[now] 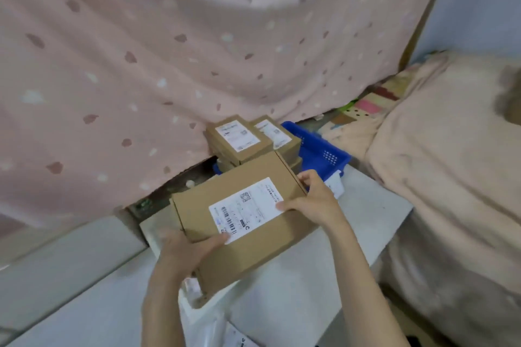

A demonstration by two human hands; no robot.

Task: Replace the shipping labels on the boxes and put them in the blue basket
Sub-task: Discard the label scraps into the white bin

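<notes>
A flat brown cardboard box (248,248) is held above the white table, a white shipping label (245,210) with barcodes on its top. My left hand (186,251) grips the box's near left edge, thumb on the label's corner. My right hand (313,200) holds the far right edge, thumb pressing on the label's right end. Behind it stands the blue basket (321,153) with several labelled brown boxes (238,138) stacked inside, rising above its rim.
A pink patterned curtain (169,65) hangs behind the basket. A beige padded seat or bedding (451,149) lies to the right. The white table (352,234) carries a white tray (191,310) and plastic wrapping with labels (220,332) near the front edge.
</notes>
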